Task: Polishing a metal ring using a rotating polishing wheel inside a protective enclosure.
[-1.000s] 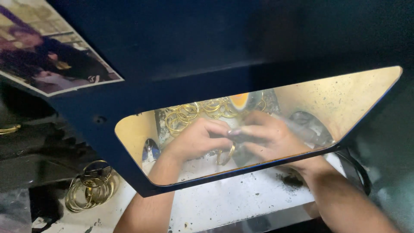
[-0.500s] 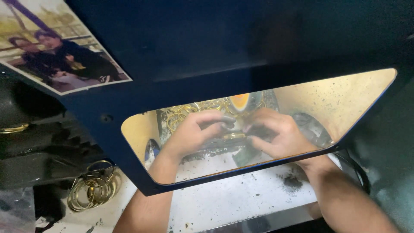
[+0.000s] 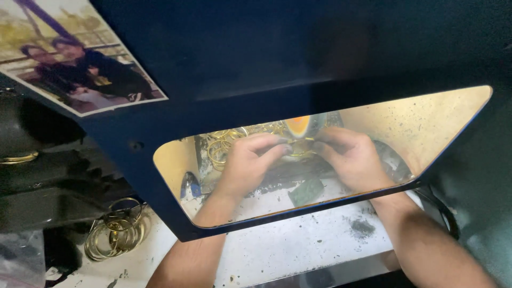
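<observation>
Big dark shield [image 3: 277, 58] with an amber window [image 3: 426, 128] covers most of the white tabletop [image 3: 298, 250]. Behind the window, left hand [image 3: 248, 162] and right hand [image 3: 352, 157] meet fingertip to fingertip, pinched on a thin gold ring [image 3: 300, 143] just under an orange flame [image 3: 297, 127]. Looks light, stiff, probably hot near the flame, so grip the edges away from it. Loose rings [image 3: 114, 232] sit off left.

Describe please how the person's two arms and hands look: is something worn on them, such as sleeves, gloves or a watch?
Both forearms are bare up to the frame edge: no sleeves show. The left hand and the right hand wear no gloves, and no watch or bracelet shows on either wrist. Rings on the fingers cannot be told, as the hands are seen through a tinted viewing window. Some fingertips look dark, perhaps soiled.
</observation>
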